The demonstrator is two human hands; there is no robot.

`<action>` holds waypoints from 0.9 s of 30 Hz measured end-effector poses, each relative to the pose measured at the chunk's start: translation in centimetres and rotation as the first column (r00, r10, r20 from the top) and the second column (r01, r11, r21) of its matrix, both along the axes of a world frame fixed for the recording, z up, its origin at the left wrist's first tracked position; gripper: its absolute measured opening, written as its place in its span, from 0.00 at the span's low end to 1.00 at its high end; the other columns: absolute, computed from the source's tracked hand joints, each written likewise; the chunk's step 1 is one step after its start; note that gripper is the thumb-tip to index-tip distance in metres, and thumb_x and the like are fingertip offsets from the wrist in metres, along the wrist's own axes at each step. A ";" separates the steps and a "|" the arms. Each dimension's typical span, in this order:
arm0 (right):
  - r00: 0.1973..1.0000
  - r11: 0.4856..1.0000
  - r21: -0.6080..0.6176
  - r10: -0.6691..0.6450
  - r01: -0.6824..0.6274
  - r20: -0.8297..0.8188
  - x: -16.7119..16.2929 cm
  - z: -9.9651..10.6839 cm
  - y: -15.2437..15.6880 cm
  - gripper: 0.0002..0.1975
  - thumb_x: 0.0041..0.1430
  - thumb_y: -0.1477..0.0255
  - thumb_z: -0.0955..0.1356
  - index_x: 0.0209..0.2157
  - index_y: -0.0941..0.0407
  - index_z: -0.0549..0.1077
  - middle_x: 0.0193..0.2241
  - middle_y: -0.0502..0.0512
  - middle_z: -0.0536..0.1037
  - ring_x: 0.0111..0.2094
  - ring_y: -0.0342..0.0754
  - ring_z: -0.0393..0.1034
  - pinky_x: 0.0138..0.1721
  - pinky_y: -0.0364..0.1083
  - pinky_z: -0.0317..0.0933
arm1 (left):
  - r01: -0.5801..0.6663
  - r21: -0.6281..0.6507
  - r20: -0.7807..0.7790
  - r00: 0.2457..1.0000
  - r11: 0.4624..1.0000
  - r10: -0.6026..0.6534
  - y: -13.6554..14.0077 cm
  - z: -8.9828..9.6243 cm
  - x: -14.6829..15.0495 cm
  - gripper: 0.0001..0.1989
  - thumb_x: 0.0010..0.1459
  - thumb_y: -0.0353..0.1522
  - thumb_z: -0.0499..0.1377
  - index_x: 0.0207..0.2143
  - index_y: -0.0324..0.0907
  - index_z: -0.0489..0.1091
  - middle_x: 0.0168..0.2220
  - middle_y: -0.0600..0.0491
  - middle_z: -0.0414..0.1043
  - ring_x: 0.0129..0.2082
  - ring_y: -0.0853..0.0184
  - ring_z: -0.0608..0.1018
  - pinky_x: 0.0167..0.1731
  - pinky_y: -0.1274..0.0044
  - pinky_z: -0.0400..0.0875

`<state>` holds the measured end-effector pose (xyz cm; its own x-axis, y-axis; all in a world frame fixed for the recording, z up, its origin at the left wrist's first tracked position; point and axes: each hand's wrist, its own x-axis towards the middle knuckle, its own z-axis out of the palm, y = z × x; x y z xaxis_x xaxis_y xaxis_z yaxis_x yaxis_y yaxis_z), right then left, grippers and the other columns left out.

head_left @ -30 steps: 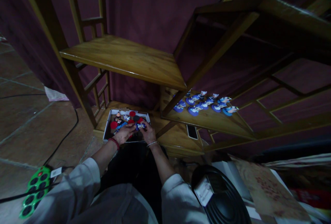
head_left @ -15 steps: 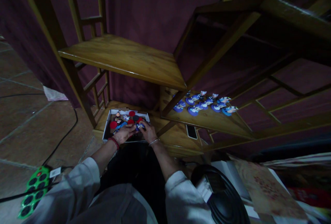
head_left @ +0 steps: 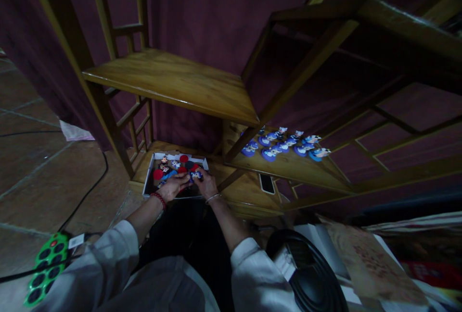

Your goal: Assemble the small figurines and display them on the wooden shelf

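Your hands meet over the front right part of the shallow box: the left hand (head_left: pixel 173 187), with a red bead bracelet (head_left: pixel 159 199) at the wrist, has its fingertips against the side of a small figurine (head_left: pixel 196 175), though you cannot tell whether they grip it. Your right hand (head_left: pixel 206 185) pinches that figurine from the other side, so it sits between the two hands, above the contents of the box.

At the far left, a green device with black round parts (head_left: pixel 46 268) lies on the tiled floor (head_left: pixel 32 168). Next comes the white-walled box (head_left: pixel 147 183), resting on the bottom shelf (head_left: pixel 245 192). Inside it you have more small figures (head_left: pixel 164 160), some red discs (head_left: pixel 158 174), a dark disc (head_left: pixel 189 164) and a blue piece (head_left: pixel 169 174); the rest is hidden under your hands.

To the right, about ten figures (head_left: pixel 271 152), mostly on purple or blue bases, are set out on the raised shelf (head_left: pixel 317 172). That group looks done, while the figurine in your fingers and the loose pieces in the box look unfinished. Below that shelf lies a phone (head_left: pixel 267 183); farther right is a black coil (head_left: pixel 319 278).
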<state>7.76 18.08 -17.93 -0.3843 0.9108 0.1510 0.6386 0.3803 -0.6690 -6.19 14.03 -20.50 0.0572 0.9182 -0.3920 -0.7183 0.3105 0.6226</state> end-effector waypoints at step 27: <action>0.998 0.997 -0.061 0.043 -0.045 -0.034 -0.4 1.0 0.1 0.12 0.48 0.74 0.65 0.37 0.53 0.73 0.34 0.49 0.76 0.33 0.43 0.70 0.40 0.41 0.62 | 0.011 -0.008 -0.036 0.999 1.000 -0.012 -0.3 0.8 0.0 0.06 0.44 0.23 0.63 0.29 0.34 0.73 0.31 0.48 0.74 0.35 0.68 0.75 0.40 0.77 0.70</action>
<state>7.36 18.20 -16.93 -0.4204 0.9009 0.1077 0.5995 0.3649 -0.7124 -6.21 13.76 -19.73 0.0535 0.9143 -0.4015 -0.6916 0.3239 0.6456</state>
